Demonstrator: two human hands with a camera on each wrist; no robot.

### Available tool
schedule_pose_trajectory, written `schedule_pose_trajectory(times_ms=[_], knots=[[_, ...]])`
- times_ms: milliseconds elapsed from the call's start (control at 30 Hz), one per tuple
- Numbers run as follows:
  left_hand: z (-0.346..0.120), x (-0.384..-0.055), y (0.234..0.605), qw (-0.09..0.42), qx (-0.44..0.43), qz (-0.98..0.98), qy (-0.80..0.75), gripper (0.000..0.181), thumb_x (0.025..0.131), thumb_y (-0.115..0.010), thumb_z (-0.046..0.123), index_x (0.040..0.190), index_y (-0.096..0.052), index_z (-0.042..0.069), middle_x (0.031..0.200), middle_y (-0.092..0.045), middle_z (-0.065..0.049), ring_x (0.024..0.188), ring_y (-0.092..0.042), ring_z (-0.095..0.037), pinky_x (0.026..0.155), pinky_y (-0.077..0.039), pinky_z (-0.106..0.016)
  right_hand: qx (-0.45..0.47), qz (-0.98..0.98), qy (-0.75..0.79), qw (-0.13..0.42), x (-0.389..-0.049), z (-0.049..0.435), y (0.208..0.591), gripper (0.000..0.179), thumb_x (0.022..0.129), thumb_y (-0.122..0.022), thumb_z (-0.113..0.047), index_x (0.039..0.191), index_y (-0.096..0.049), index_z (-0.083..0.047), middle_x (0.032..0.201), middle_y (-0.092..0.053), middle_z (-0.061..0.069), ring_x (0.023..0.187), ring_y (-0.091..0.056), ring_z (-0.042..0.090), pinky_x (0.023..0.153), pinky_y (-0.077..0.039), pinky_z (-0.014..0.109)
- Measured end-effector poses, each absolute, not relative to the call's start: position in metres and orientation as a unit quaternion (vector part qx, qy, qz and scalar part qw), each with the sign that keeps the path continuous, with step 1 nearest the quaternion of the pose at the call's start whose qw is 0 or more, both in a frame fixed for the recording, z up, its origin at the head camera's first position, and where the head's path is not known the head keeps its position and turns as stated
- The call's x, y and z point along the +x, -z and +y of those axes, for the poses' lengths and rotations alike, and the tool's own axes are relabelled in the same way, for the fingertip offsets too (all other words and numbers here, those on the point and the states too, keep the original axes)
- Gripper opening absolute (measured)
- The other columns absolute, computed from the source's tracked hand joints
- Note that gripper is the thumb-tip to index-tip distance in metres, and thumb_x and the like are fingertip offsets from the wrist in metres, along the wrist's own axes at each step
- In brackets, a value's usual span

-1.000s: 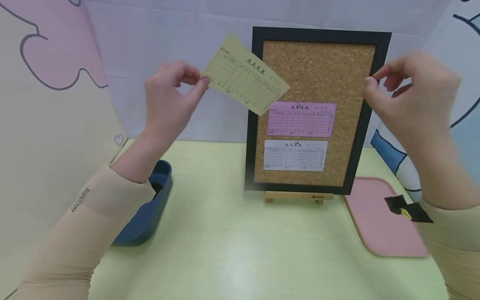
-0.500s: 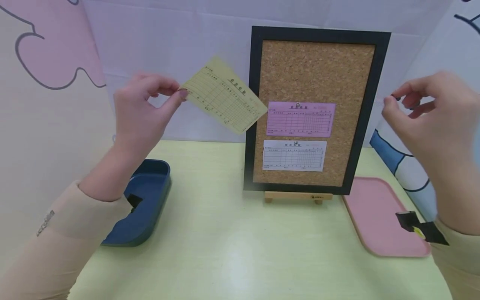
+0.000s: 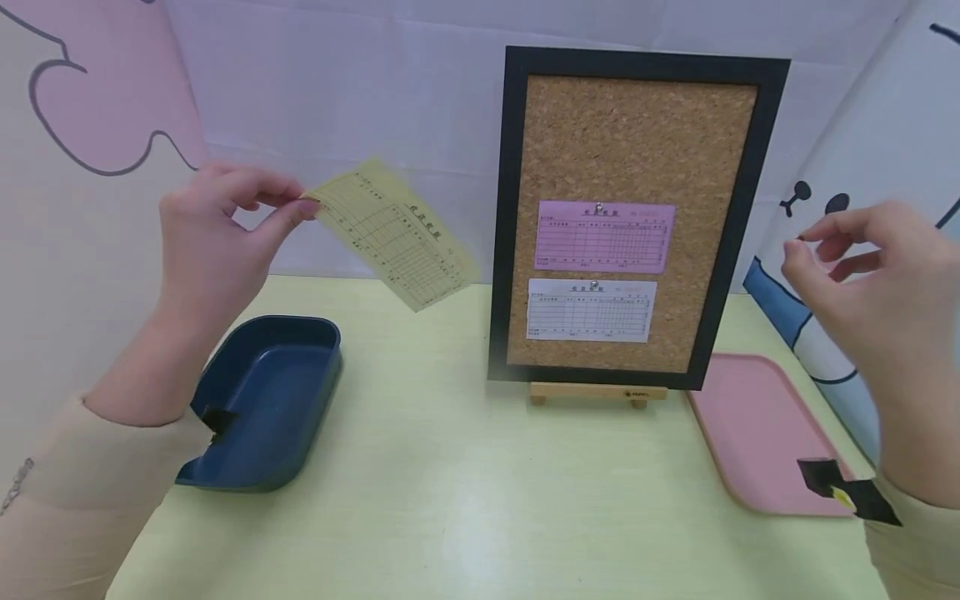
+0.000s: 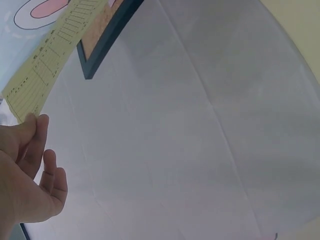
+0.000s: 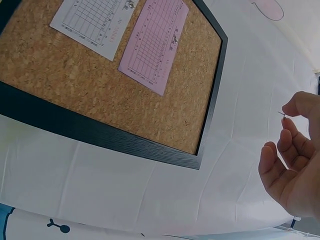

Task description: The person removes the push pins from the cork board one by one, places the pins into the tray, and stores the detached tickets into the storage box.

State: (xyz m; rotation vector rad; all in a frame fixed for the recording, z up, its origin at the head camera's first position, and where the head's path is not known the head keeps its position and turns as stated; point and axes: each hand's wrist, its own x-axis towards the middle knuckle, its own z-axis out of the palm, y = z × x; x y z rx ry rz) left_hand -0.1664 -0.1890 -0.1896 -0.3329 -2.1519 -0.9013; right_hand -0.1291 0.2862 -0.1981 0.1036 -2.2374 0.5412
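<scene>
My left hand [image 3: 225, 237] pinches a yellow receipt slip [image 3: 397, 237] by its left corner, between thumb and forefinger. The slip hangs tilted in the air, left of the black-framed corkboard [image 3: 637, 137]. On the board a pink receipt slip [image 3: 600, 242] is pinned above a white receipt slip [image 3: 588, 312], each by a small pin at its top edge. Right of the board, my right hand [image 3: 885, 275] holds a pushpin between thumb and forefinger. In the right wrist view the thin metal point of this pushpin [image 5: 281, 113] sticks out past the fingertips.
The board stands on a small wooden easel [image 3: 600, 392]. A dark blue tray [image 3: 288, 400] lies on the table's left, partly behind my left sleeve. A pink tray [image 3: 765, 425] is at the right, partly behind the board and my right sleeve.
My left hand has moved left and down, carrying the yellow receipt slip away from the board. My right hand has moved right and down, off the board's edge.
</scene>
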Motion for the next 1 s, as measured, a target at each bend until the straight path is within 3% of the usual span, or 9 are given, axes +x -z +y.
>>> schedule_pose_trajectory(times_ms=[133, 267, 333, 467, 567, 700, 833, 1000], knots=[[-0.200, -0.166, 0.192, 0.366, -0.114, -0.856, 0.348, 0.017, 0.080, -0.076, 0.017, 0.093, -0.075, 0.006, 0.072, -0.049, 0.040, 0.078, -0.042, 0.008, 0.072, -0.032, -0.013, 0.057, -0.878, -0.229, 0.417, -0.131, 0.293, 0.208, 0.025, 0.084, -0.067, -0.012, 0.097, -0.062, 0.009, 0.084, -0.037, -0.029, 0.079, -0.035, -0.015, 0.072, -0.030, 0.001], [-0.212, -0.167, 0.194, 0.338, -0.097, -0.876, 0.329, 0.017, 0.080, -0.076, 0.019, 0.092, -0.075, 0.007, 0.071, -0.048, 0.038, 0.078, -0.042, 0.009, 0.072, -0.032, -0.012, 0.068, -0.873, -0.227, 0.427, -0.134, 0.301, 0.218, 0.024, 0.083, -0.067, -0.010, 0.095, -0.062, 0.011, 0.083, -0.038, -0.031, 0.078, -0.034, -0.017, 0.072, -0.030, 0.000], [-0.218, -0.169, 0.195, 0.324, -0.094, -0.885, 0.322, 0.017, 0.080, -0.075, 0.019, 0.092, -0.075, 0.007, 0.070, -0.048, 0.039, 0.078, -0.042, 0.009, 0.071, -0.032, -0.012, 0.069, -0.873, -0.222, 0.429, -0.136, 0.305, 0.223, 0.025, 0.083, -0.067, -0.011, 0.094, -0.063, 0.011, 0.082, -0.042, -0.025, 0.078, -0.033, -0.018, 0.071, -0.029, -0.001], [-0.229, -0.172, 0.196, 0.292, -0.091, -0.903, 0.304, 0.017, 0.081, -0.074, 0.021, 0.093, -0.074, 0.008, 0.067, -0.047, 0.040, 0.078, -0.043, 0.007, 0.070, -0.032, -0.011, 0.072, -0.872, -0.220, 0.432, -0.139, 0.314, 0.232, 0.026, 0.083, -0.066, -0.012, 0.093, -0.062, 0.012, 0.084, -0.058, 0.005, 0.077, -0.033, -0.020, 0.072, -0.029, -0.002], [-0.237, -0.175, 0.198, 0.256, -0.079, -0.919, 0.288, 0.019, 0.083, -0.073, 0.024, 0.093, -0.074, 0.008, 0.067, -0.048, 0.039, 0.077, -0.043, 0.003, 0.065, -0.033, -0.012, 0.076, -0.872, -0.212, 0.434, -0.139, 0.320, 0.238, 0.026, 0.083, -0.066, -0.012, 0.092, -0.061, 0.012, 0.087, -0.060, 0.022, 0.078, -0.032, -0.021, 0.072, -0.028, -0.003], [-0.245, -0.180, 0.200, 0.216, -0.075, -0.939, 0.258, 0.018, 0.084, -0.071, 0.024, 0.094, -0.074, 0.009, 0.074, -0.064, 0.016, 0.079, -0.042, -0.010, 0.060, -0.033, -0.017, 0.053, -0.885, -0.202, 0.417, -0.139, 0.328, 0.247, 0.025, 0.084, -0.066, -0.012, 0.091, -0.062, 0.011, 0.080, -0.057, 0.022, 0.077, -0.030, -0.020, 0.071, -0.026, -0.004], [-0.253, -0.186, 0.204, 0.191, -0.089, -0.950, 0.229, 0.013, 0.086, -0.069, 0.018, 0.095, -0.073, 0.010, 0.084, -0.068, -0.010, 0.082, -0.040, -0.018, 0.059, -0.033, -0.020, 0.021, -0.900, -0.200, 0.387, -0.139, 0.336, 0.257, 0.023, 0.084, -0.066, -0.012, 0.094, -0.063, 0.009, 0.083, -0.057, 0.021, 0.072, -0.029, -0.020, 0.069, -0.024, -0.004], [-0.262, -0.193, 0.208, 0.173, -0.109, -0.958, 0.202, 0.009, 0.087, -0.068, 0.015, 0.092, -0.073, 0.010, 0.083, -0.068, -0.011, 0.073, -0.043, -0.020, 0.055, -0.033, -0.022, 0.000, -0.910, -0.198, 0.365, -0.139, 0.344, 0.266, 0.023, 0.085, -0.065, -0.013, 0.095, -0.063, 0.008, 0.083, -0.056, 0.020, 0.074, -0.028, -0.016, 0.068, -0.023, -0.003]])
